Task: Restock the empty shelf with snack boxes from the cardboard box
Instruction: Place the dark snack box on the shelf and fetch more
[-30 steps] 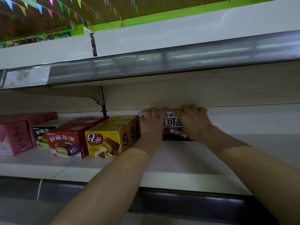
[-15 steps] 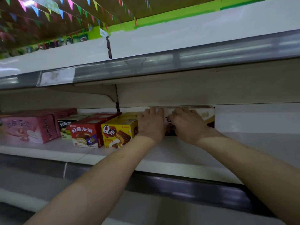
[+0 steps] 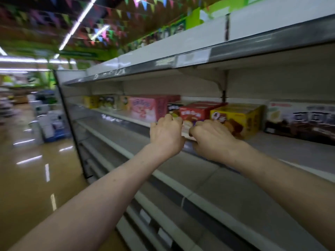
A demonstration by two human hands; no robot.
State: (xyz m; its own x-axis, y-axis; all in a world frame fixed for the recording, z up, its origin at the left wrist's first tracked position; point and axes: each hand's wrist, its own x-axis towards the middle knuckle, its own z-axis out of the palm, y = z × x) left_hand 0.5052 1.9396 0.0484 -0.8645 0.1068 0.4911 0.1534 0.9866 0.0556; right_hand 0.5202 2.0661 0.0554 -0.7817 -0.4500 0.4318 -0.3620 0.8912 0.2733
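Hovering at the white metal shelf's (image 3: 290, 151) front edge, left hand (image 3: 166, 135) and right hand (image 3: 213, 141), each grip loosely curled and empty, dark brown cardboard snack box (image 3: 301, 122) standing near the shelf's back edge, just right of the yellow cardboard snack box (image 3: 239, 119).

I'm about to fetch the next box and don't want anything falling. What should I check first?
1. Left hand and right hand hold nothing: ok.
2. Brown box sits flat on the shelf, back from its edge: ok.
3. Yellow box and red box upright, fronts facing out: ok.
4. Space beyond the brown box: cannot tell, the frame ends there.
5. Cardboard box within reach: cannot tell, out of view.
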